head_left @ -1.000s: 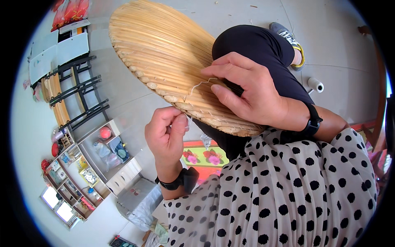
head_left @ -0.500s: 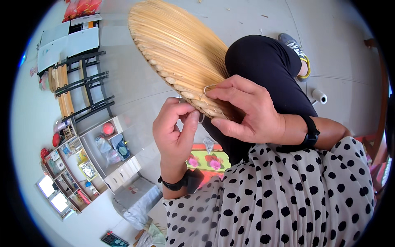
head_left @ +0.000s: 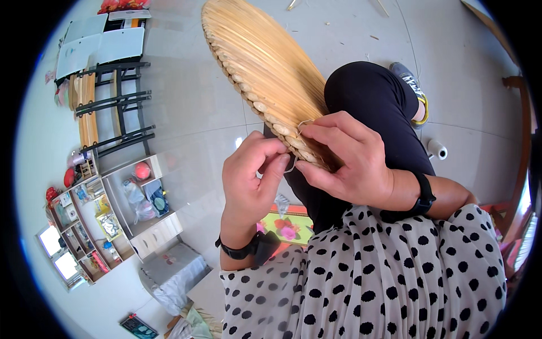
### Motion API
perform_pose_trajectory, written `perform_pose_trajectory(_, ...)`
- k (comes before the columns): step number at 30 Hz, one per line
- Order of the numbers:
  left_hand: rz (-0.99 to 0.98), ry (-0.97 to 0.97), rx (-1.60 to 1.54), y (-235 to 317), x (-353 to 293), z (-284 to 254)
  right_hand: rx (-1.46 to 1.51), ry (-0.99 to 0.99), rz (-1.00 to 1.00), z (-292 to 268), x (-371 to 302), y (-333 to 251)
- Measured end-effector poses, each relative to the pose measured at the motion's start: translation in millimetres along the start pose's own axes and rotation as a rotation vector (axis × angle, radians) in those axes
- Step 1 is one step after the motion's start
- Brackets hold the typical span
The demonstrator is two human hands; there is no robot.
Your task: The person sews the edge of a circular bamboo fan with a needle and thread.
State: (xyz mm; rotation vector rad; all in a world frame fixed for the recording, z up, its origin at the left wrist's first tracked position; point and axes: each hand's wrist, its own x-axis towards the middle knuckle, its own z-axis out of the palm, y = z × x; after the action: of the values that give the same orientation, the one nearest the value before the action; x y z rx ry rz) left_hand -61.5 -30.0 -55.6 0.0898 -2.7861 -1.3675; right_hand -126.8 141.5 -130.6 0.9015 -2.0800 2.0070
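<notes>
A flat, rounded straw fan [head_left: 271, 62] leans over my lap, its near edge bound with a thick plaited straw rim [head_left: 257, 104]. My right hand [head_left: 353, 161] grips the lower end of that rim, thumb beneath and fingers on the straw face. By its fingertips a thin white thread [head_left: 305, 122] stands out in a small loop. On the rim's other side my left hand [head_left: 251, 175] is closed in a pinch, thumb against forefinger. More of the pale thread curves beside its thumb tip; what lies between these fingers is hidden.
My bent knee in black trousers [head_left: 361, 90] is right beside the fan. A white roll [head_left: 437, 149] lies on the tiled floor, with straw scraps farther off. Shelves [head_left: 107, 226] and folded black-framed furniture [head_left: 116, 107] stand to the left. A flowered mat [head_left: 291, 226] is below my hands.
The whole view has shifted slightly, so the fan and both hands appear a little farther right and lower. Both hands keep nearly the same hold at the rim.
</notes>
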Motion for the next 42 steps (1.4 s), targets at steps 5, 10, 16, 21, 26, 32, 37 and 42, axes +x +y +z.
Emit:
perform_pose_trajectory(5, 0.101, 0.001, 0.029, -6.6, -2.5, -0.4, -0.011, 0.016, -0.046, 1.6, 0.8, -1.0)
perform_pose_trajectory(10, 0.159, -0.008, 0.072, -9.6, -1.9, -1.7, -0.034, 0.005, -0.075, 1.5, -0.5, -0.1)
perform_pose_trajectory(16, 0.0, -0.006, 0.023, -5.3, -6.4, -2.7, -0.041, 0.007, -0.041, 3.1, -1.1, -2.2)
perform_pose_trajectory(21, -0.062, -0.098, -0.054, -8.5, 1.4, -8.2, -0.075, 0.018, 0.034, 1.9, 7.1, -10.4)
perform_pose_trajectory(26, -0.138, -0.13, -0.23, -1.7, 9.9, -6.8, -0.168, 0.059, 0.053, 6.5, 10.1, -10.2)
perform_pose_trajectory(32, -0.157, -0.185, -0.342, -0.4, 10.1, -4.6, -0.313, 0.084, -0.032, 8.0, 10.1, -16.0)
perform_pose_trajectory(37, 0.003, -0.134, -0.251, -18.2, 0.1, 0.8, -0.388, 0.067, -0.109, 9.4, 6.5, -17.2)
perform_pose_trajectory(42, 0.087, -0.03, -0.244, -26.0, -6.3, 4.9, -0.434, 0.052, -0.125, 13.5, 6.1, -18.3)
